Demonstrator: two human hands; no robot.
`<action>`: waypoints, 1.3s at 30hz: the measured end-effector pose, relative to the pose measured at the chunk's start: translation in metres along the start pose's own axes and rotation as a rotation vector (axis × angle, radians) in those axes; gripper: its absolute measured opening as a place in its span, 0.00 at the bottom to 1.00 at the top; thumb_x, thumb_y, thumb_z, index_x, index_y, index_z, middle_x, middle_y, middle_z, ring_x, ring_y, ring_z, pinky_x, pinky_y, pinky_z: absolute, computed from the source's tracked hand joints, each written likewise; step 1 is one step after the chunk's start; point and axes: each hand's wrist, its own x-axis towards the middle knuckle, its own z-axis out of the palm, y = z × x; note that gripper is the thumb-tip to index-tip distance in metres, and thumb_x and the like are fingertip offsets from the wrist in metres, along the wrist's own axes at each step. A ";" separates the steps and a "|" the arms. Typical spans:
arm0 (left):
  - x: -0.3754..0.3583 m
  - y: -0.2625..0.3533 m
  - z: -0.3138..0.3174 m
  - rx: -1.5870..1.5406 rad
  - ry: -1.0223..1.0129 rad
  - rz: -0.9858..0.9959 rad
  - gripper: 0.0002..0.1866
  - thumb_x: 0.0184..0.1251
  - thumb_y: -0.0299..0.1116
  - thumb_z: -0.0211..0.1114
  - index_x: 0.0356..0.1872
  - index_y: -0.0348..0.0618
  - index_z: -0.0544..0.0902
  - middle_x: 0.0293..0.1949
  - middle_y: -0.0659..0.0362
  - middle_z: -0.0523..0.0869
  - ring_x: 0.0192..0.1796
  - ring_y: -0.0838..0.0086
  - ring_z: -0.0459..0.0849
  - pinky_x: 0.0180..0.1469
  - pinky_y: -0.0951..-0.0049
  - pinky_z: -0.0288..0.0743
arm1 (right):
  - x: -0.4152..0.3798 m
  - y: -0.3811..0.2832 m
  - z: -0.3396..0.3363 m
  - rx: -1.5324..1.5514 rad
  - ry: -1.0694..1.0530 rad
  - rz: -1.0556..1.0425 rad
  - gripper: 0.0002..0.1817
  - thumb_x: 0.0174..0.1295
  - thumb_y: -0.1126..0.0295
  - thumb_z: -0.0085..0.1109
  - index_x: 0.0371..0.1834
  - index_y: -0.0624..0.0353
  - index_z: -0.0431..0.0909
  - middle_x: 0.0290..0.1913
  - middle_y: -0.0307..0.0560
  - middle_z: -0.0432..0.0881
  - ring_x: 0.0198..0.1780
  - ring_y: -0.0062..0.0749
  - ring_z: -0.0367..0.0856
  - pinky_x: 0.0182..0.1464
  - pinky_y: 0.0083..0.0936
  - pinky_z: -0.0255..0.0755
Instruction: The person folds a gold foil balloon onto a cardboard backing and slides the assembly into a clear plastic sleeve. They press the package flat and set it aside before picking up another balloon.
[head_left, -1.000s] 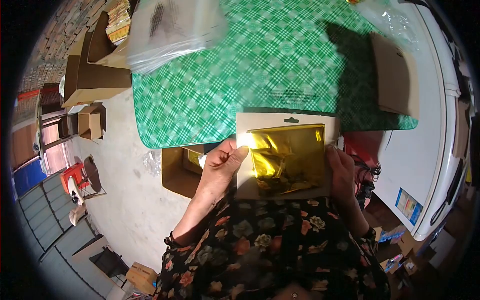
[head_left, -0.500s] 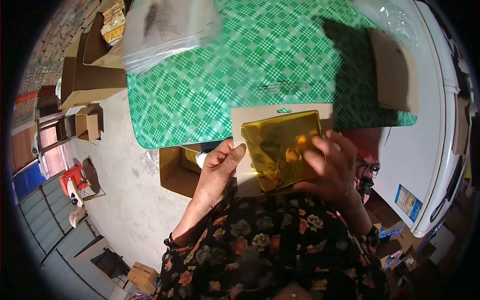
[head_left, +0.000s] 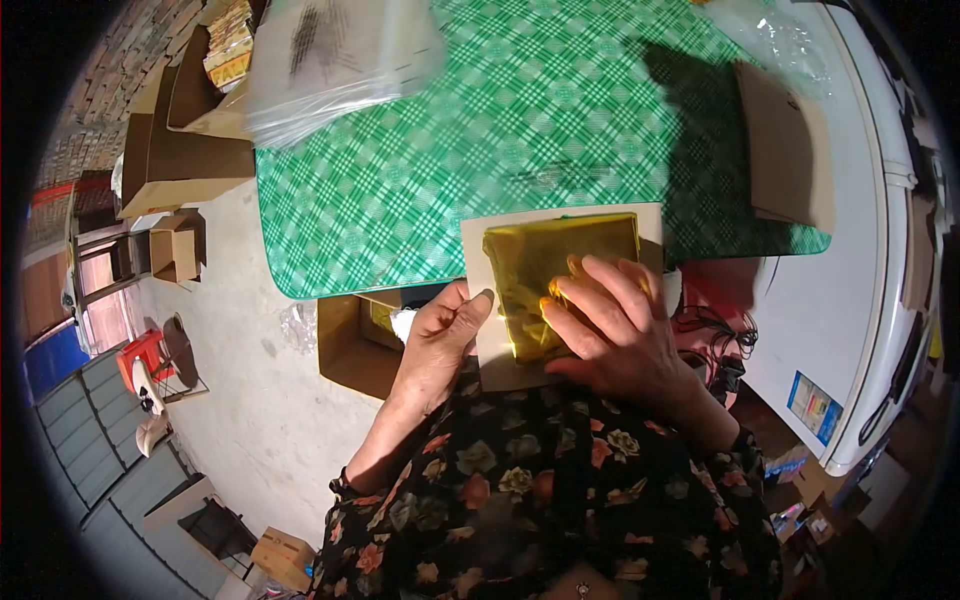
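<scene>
My left hand [head_left: 440, 335] pinches the left edge of a beige cardboard card [head_left: 484, 250], thumb on top. The card is held in front of my body at the table's near edge. On its face lies a shiny, see-through yellow film packet [head_left: 525, 275], roughly square, covering most of the card. My right hand [head_left: 620, 325] rests over the packet's lower right part with fingers spread, their tips touching the film and mirrored in it. Under that hand, the card's lower right corner is hidden.
A green checked tablecloth [head_left: 540, 100] covers the table. Clear plastic bags [head_left: 340, 65] are stacked at the far left, and folded cardboard [head_left: 785, 150] lies at right. An open carton [head_left: 350, 350] stands below the table edge; a white appliance [head_left: 800, 320] is at right.
My right hand has moved left and slightly down across the film, and its fingertips now touch the packet's middle. The film looks flatter along its top edge. My left hand keeps its hold.
</scene>
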 end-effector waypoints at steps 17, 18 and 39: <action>-0.002 0.000 -0.017 -0.166 0.082 -0.131 0.14 0.84 0.34 0.70 0.64 0.48 0.87 0.50 0.76 0.88 0.38 0.94 0.74 0.35 0.85 0.64 | -0.056 0.009 -0.011 0.939 0.241 1.087 0.18 0.83 0.65 0.62 0.67 0.65 0.81 0.54 0.44 0.88 0.54 0.26 0.84 0.59 0.31 0.79; -0.004 0.003 -0.012 -0.191 0.112 -0.156 0.16 0.84 0.33 0.69 0.67 0.47 0.86 0.53 0.74 0.89 0.39 0.93 0.75 0.36 0.84 0.65 | -0.053 0.008 -0.007 1.022 0.235 1.091 0.18 0.85 0.63 0.59 0.66 0.65 0.81 0.53 0.39 0.87 0.54 0.20 0.82 0.58 0.28 0.78; -0.004 -0.008 -0.022 -0.049 -0.063 -0.067 0.18 0.85 0.38 0.70 0.67 0.43 0.88 0.50 0.69 0.93 0.42 0.91 0.83 0.38 0.86 0.68 | -0.054 0.001 0.002 1.211 0.261 1.220 0.18 0.87 0.60 0.59 0.55 0.67 0.88 0.45 0.36 0.88 0.46 0.16 0.81 0.50 0.22 0.78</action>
